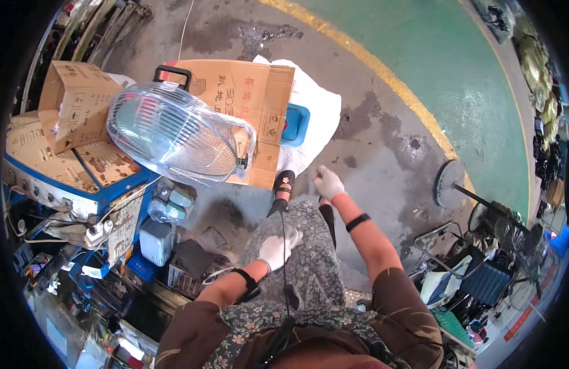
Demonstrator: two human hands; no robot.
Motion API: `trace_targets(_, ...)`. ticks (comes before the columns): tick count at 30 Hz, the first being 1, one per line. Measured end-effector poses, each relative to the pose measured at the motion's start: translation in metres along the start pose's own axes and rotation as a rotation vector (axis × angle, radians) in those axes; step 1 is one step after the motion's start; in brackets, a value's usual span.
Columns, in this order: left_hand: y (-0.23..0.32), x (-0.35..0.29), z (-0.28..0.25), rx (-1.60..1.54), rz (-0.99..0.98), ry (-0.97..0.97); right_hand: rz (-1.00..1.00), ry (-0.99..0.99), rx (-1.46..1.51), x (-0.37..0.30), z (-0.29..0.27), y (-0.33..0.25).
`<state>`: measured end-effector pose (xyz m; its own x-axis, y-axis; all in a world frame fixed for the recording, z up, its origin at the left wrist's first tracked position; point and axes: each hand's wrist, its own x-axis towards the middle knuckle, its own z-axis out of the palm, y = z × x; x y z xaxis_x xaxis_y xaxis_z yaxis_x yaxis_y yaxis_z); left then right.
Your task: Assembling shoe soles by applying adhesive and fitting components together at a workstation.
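Note:
My left hand, in a whitish work glove, is over the front of my grey floral apron. Its fingers are apart, and I see nothing held in it. A thin dark cord hangs down past this hand. Farther forward and to the right, my right hand, gloved the same way, is held out above the grey floor beside my dark shoe. Its fingers are curled in, so whatever may be inside them is hidden.
Ahead on the left stands a large floor fan in front of flattened cardboard. A blue plastic container lies on a white sheet. A blue-edged machine flanks the left; a dark chair and pedestal fan base are at right.

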<state>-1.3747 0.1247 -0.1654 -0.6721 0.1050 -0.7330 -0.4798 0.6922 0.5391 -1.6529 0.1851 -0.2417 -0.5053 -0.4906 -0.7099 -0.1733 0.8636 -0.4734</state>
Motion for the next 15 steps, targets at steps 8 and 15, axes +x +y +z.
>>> trace_targets(8, -0.005, 0.043, 0.067, -0.110, 0.075, 0.383, -0.224, -0.032, -0.119, 0.248, 0.043, -0.001)
trace_targets(15, 0.004, 0.043, 0.091, -0.187, -0.114, 0.346, -0.127, -0.361, -0.396, 0.367, 0.126, -0.049)
